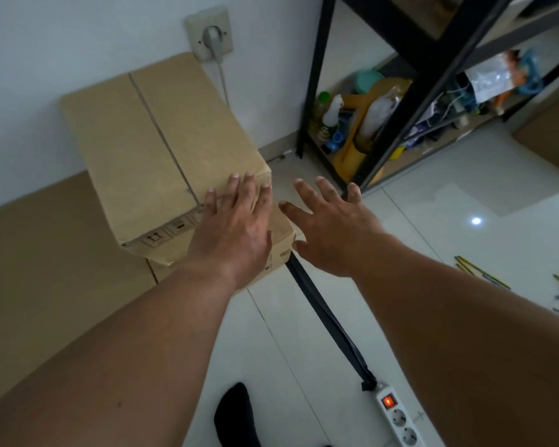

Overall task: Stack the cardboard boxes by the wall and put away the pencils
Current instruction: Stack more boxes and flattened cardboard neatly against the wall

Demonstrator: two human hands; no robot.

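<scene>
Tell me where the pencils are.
The pencils lie scattered on the floor tiles at the head view's far right edge, right of the right hand, beyond the power strip.

hands 2: left hand (236,224), right hand (333,227); stacked cardboard boxes 2: upper box (162,146), lower box (284,246); pencils (483,272) several, exact count unclear; power strip (400,417) 1; wall socket (208,33) 1; shelving rack (313,75) 1

Setting: a room in a home, used for storage.

Evidence:
- glossy white tiled floor (433,221)
- plain white wall (62,43) with a plugged-in socket (208,33) at 12 o'clock
- black metal shelving rack (317,75) at 2 o'clock, its bottom shelf crowded with bottles (331,116), bags and household oddments
- cardboard boxes (162,137) stacked against the wall at 11 o'clock
- white power strip (400,421) on the floor at 5 o'clock, switch lit
</scene>
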